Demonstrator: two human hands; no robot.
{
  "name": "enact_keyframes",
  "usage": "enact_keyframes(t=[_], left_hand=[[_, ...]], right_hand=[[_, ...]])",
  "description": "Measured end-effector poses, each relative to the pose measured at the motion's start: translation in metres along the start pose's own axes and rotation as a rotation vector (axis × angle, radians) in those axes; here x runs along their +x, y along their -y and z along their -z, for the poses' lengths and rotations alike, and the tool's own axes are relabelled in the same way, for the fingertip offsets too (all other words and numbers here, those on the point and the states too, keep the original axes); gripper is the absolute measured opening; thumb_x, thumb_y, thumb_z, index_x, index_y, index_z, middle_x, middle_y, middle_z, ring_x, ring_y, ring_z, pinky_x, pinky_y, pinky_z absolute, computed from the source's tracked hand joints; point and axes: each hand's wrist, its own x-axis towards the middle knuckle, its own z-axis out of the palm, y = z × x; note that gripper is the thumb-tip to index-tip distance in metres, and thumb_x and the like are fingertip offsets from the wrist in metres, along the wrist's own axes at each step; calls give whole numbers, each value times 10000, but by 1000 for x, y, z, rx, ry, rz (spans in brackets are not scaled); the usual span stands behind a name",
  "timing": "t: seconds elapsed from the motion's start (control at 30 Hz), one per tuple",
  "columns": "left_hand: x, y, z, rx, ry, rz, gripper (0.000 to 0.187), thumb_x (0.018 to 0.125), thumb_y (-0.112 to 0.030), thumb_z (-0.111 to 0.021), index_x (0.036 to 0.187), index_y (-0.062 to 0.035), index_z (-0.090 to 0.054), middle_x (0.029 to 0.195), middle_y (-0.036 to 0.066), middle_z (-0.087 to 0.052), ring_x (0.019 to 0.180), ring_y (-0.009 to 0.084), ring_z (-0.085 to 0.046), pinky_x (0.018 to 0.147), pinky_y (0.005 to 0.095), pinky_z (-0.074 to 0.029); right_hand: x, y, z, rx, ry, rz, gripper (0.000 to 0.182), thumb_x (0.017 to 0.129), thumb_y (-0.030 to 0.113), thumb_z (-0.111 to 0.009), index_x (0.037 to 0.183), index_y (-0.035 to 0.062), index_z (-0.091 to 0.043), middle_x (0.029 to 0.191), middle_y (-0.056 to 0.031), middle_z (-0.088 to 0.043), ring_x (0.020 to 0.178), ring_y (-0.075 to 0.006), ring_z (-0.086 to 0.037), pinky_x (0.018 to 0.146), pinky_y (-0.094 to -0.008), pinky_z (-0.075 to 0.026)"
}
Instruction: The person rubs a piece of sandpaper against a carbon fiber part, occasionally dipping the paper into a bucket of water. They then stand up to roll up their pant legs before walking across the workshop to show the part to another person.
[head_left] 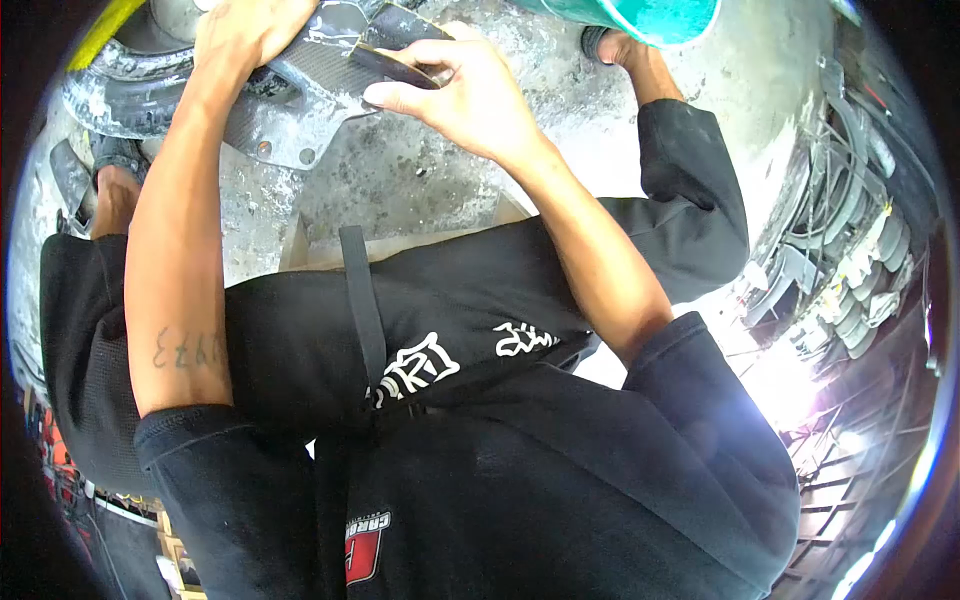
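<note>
A dark, carbon-patterned part (295, 110) with round holes along its lower edge lies at the top, over a tyre. My left hand (255, 30) rests on its upper left side, the fingertips partly cut off by the frame's top edge. My right hand (455, 90) is closed, thumb and fingers pinching a thin dark curved piece (400, 68) against the part's right side. Whether that piece is separate or belongs to the part, I cannot tell.
A scuffed tyre (120, 95) lies at the upper left, a teal bucket (665, 18) at the top right. Piled cables and dark parts (840, 240) line the right side. My legs spread across the stained floor (400, 170).
</note>
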Motion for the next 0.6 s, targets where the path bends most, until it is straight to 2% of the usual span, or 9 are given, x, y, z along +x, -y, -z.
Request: enact_keyframes(t=[0.03, 0.1, 0.13, 0.2, 0.23, 0.3, 0.47, 0.53, 0.6], left_hand=[[-4, -5, 3, 12, -21, 46, 605, 889, -519, -460, 905, 20, -736, 956, 269, -686, 952, 385, -678, 875, 447, -502], [-6, -7, 4, 0, -33, 43, 607, 888, -530, -461, 888, 12, -736, 954, 267, -684, 950, 390, -674, 867, 450, -500], [-6, -7, 4, 0, -39, 51, 611, 887, -535, -462, 884, 12, -736, 951, 268, -683, 952, 388, -674, 865, 450, -500], [-7, -6, 5, -1, -46, 70, 616, 886, -540, -462, 880, 12, -735, 948, 270, -683, 953, 387, -674, 864, 449, -501], [-8, -6, 6, 0, -41, 65, 613, 884, -538, -465, 880, 10, -737, 949, 269, -684, 953, 385, -674, 864, 449, -501], [-6, -7, 8, 9, -34, 59, 610, 882, -537, -467, 881, 8, -739, 949, 268, -685, 953, 384, -675, 863, 448, -502], [-5, -6, 2, -6, -60, 53, 601, 868, -529, -476, 878, 9, -743, 943, 268, -687, 940, 381, -680, 864, 449, -506], [-5, -8, 3, -8, -73, 57, 606, 866, -530, -478, 880, 15, -742, 942, 271, -686, 938, 382, -680, 865, 450, -506], [-9, -9, 7, -12, -73, 74, 613, 861, -527, -482, 887, 30, -736, 943, 279, -683, 939, 388, -680, 869, 454, -505]], right_hand=[[-2, -3, 0, 1, 0, -9, 303, 738, 295, -851, 920, 71, -757, 813, -54, -565, 706, -183, -590, 638, -334, -469], [-3, -8, 1, -5, 178, -217, 253, 772, 253, -822, 979, 115, -771, 845, -83, -578, 761, -208, -606, 644, -346, -465], [-5, -10, 1, -7, 178, -217, 253, 772, 253, -822, 979, 115, -771, 845, -83, -578, 761, -208, -606, 644, -346, -465], [-9, -10, -2, -132, -19, 112, 253, 802, 189, -780, 1054, 163, -765, 824, -108, -562, 757, -243, -584, 620, -356, -443], [-14, -5, 0, -128, -17, 115, 253, 802, 189, -780, 1054, 163, -765, 824, -108, -562, 757, -243, -584, 620, -356, -443], [-25, 7, 10, -329, 52, 118, 262, 826, 125, -717, 1087, 141, -740, 807, -143, -523, 763, -342, -581, 682, -431, -484], [-2, -2, -7, -417, 66, 210, 336, 850, 122, -664, 1180, 166, -698, 832, -143, -493, 815, -322, -575, 691, -421, -474], [4, -3, -7, -322, 176, 42, 333, 858, 136, -651, 1188, 159, -682, 841, -149, -491, 812, -325, -574, 688, -418, -470], [-13, 1, 8, -383, 184, 110, 324, 862, 147, -648, 1185, 148, -675, 846, -155, -497, 827, -328, -577, 686, -417, -468]])
